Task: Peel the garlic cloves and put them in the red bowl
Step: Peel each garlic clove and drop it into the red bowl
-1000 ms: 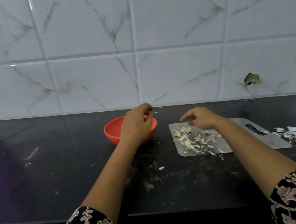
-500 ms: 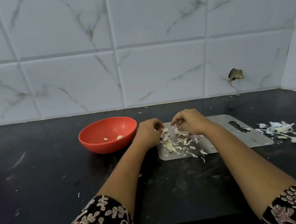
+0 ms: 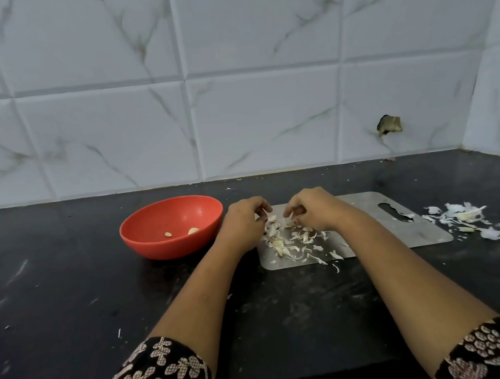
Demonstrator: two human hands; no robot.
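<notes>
Head view, worktop (image 3: 70,298) against tiled wall.

Bowl (image 3: 172,249): sits just left of the board (image 3: 399,230), not touching it. Two peeled cloves (image 3: 168,234) lie on its floor. Judgement: parked close so a finished clove needs only a short carry off the board.

Left hand (image 3: 244,220): over the board's left edge, between bowl and litter. Fingers (image 3: 261,208) curled inward toward the palm. A pale bit shows at their tips; cannot tell whether it is a clove being pinched or just scrap lying behind them.

Litter (image 3: 290,240): loose skins and a few plumper pale pieces spread over the board's left half, some spilling off its near edge. Unpeeled cloves, if any are left, must be in here; too small to sort from skins.

Right hand (image 3: 312,211): over the board's left half, facing the left hand. Fingers (image 3: 290,213) bent down, tips in the litter. Cannot tell if they have hold of anything. Judgement: both hands meet here because peeling takes two, one to steady, one to strip.

Board's right half: bare metal, handle slot at the far end.

Skins (image 3: 465,217): a separate heap just off the board's right end, on the side away from the bowl. Judgement: waste kept clear of peeled stock.

Progress, judged: early to middling.
</notes>
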